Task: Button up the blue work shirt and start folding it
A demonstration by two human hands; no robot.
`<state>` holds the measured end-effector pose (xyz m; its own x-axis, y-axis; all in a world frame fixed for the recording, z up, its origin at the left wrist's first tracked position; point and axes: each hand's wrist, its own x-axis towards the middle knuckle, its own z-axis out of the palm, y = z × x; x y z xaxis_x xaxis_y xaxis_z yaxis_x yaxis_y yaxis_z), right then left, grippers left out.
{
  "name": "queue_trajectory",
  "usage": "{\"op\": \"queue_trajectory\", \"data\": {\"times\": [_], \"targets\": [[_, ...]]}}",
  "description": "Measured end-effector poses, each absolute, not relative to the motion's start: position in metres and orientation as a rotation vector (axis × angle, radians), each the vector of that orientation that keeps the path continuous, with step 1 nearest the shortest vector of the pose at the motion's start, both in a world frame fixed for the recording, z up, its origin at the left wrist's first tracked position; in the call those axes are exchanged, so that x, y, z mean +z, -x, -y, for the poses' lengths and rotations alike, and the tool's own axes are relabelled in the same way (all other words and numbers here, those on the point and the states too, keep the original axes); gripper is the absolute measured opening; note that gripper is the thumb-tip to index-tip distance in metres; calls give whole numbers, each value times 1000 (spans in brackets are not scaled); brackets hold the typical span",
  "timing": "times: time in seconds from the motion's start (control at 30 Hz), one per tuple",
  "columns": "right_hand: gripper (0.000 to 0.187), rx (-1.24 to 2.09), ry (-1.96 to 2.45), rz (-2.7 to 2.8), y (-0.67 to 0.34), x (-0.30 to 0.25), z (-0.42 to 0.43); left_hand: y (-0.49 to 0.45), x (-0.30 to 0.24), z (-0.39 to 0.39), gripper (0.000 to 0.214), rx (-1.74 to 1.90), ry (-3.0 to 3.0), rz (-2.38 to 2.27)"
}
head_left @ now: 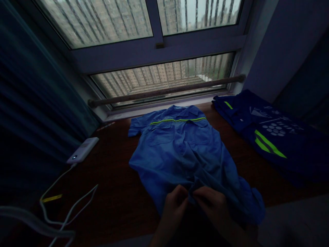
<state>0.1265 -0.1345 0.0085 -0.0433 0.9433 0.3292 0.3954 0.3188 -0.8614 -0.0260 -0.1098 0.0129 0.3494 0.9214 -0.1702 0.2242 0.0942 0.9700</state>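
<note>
pinching the lower front of a blue cloth shirt with a yellow-green chest stripe between thumb and fingers of the left hand and the right hand, both grips narrow, nearly meeting. too dark there to tell a button from plain cloth. held close together probably for fine control of 1 small patch. spread face up ahead of the grip, collar farthest off, near a wide framed glass window, perhaps for the daylight. rumpled just ahead of the fingertips, likely from cloth gathered by the pinch.

resting flat on a dark reddish-brown wooden tabletop. set well apart, right of the grip and ahead: a dark blue garment with white print and yellow-green strips, likely kept aside to leave room. placed left of the grip and ahead: a white rectangular electronic device, joined to a thin white cable, perhaps for charging.
</note>
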Motion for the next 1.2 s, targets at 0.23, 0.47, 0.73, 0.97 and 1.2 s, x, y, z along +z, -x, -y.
{"op": "queue_trajectory", "data": {"times": [0.23, 0.47, 0.73, 0.97, 1.2], "targets": [[11, 556, 1249, 1710, -118, -2, 132, 26, 22, 110, 21, 707, -1481, -1165], [14, 598, 1293, 1766, -117, -5, 132, 25, 19, 110, 20, 680, -1511, -1219], [11, 620, 1367, 1699, -116, -7, 134, 26, 18, 110, 15, 695, -1515, -1186], [8, 555, 1304, 1740, -116, -5, 135, 27, 13, 108, 13, 737, -1452, -1117], [10, 508, 1289, 1785, -116, -8, 134, 27, 11, 109, 15, 749, -1425, -1135]]}}
